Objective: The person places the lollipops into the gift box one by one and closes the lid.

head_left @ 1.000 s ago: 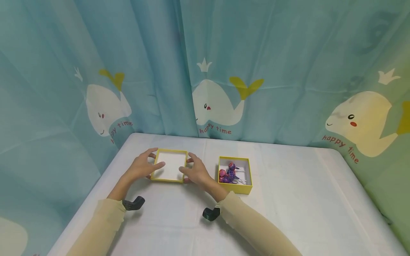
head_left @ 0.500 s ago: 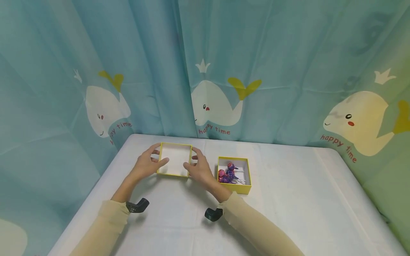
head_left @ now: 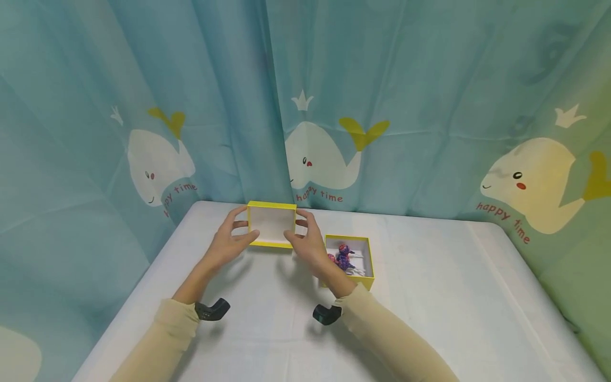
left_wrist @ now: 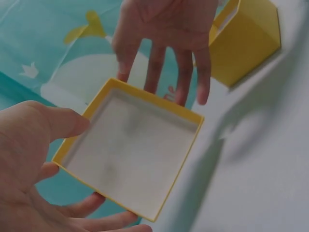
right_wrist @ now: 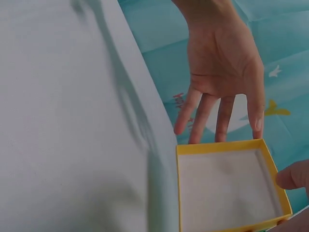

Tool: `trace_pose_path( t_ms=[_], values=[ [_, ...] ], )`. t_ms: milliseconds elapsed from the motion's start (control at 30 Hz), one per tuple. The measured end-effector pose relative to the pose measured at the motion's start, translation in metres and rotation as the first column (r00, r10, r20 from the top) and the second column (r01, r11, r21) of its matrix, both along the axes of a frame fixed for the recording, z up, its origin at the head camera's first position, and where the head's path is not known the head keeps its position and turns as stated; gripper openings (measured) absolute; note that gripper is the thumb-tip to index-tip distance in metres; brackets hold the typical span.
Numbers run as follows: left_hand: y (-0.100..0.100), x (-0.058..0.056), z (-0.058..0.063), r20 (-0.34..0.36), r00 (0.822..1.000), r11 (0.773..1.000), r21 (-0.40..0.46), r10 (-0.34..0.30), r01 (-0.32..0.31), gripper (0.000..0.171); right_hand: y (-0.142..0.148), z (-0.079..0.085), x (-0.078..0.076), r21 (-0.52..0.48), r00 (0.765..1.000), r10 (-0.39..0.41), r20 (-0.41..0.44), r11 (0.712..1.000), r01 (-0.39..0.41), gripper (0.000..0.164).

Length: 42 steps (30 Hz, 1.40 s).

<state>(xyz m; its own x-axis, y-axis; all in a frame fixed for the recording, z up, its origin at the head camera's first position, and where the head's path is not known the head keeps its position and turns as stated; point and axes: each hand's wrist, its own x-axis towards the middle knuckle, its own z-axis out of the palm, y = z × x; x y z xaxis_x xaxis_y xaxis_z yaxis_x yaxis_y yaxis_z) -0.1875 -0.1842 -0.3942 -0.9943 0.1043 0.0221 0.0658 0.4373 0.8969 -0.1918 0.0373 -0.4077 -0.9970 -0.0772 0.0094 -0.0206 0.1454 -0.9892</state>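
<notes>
Between both hands is a shallow square box lid (head_left: 271, 225), yellow at the rim and white inside. My left hand (head_left: 228, 245) grips its left edge and my right hand (head_left: 309, 244) its right edge, thumbs at the near side and fingers behind. Raised over the table, the lid is tilted so that its white inside faces me. In the left wrist view the lid (left_wrist: 133, 150) has nothing in it. Just right of my right hand stands an open yellow box (head_left: 364, 283). Several wrapped lollipops (head_left: 344, 260) with white sticks lie in it, partly hidden by my right wrist.
A white cloth covers the table (head_left: 444, 297). Behind it and along the sides hangs a blue-green curtain (head_left: 420, 79) with whale prints. Each wrist wears a black camera mount (head_left: 212, 309). Shadows of the hands fall on the cloth.
Both hands have lifted the lid up off the table and slightly to the right. It has tilted upright, its far edge rising. The box of lollipops has stayed in place.
</notes>
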Motion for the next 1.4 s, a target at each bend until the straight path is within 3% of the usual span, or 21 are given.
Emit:
trace_pose_path(
  t_ms=[267,400,567,833,1067,1233,1400],
  values=[
    [0.01,-0.001,-0.005,-0.018,1.0,0.992,0.125,0.005,-0.003,0.066,0.006,0.0,-0.002,-0.053,0.999,-0.033,0.032,0.998,0.035,0.055],
    [0.017,0.0,-0.007,-0.003,0.997,0.987,0.138,0.083,-0.082,0.057,0.007,-0.002,-0.003,-0.057,0.997,-0.069,0.025,0.996,0.07,0.05],
    [0.025,0.0,-0.007,0.025,0.983,0.964,0.191,0.182,-0.184,0.051,0.007,-0.001,-0.003,-0.083,0.996,-0.091,0.023,0.992,0.092,0.036],
    [0.025,0.0,-0.007,0.06,0.972,0.944,0.23,0.229,-0.236,0.045,0.014,-0.002,-0.001,-0.068,0.998,-0.056,-0.035,0.996,0.053,0.033],
    [0.023,0.002,-0.008,0.069,0.985,0.923,0.346,0.155,-0.17,0.045,0.026,0.004,0.003,-0.074,0.997,0.002,-0.073,0.997,-0.007,0.034],
    [0.023,0.005,-0.01,0.042,0.996,0.875,0.476,0.078,-0.088,0.043,0.041,0.011,0.006,-0.036,0.996,0.058,-0.064,0.998,-0.06,0.036],
    [0.025,0.011,-0.009,0.009,1.0,0.832,0.555,-0.017,0.009,0.043,0.059,0.012,0.007,-0.053,0.986,0.139,-0.094,0.988,-0.144,0.036]
  ],
)
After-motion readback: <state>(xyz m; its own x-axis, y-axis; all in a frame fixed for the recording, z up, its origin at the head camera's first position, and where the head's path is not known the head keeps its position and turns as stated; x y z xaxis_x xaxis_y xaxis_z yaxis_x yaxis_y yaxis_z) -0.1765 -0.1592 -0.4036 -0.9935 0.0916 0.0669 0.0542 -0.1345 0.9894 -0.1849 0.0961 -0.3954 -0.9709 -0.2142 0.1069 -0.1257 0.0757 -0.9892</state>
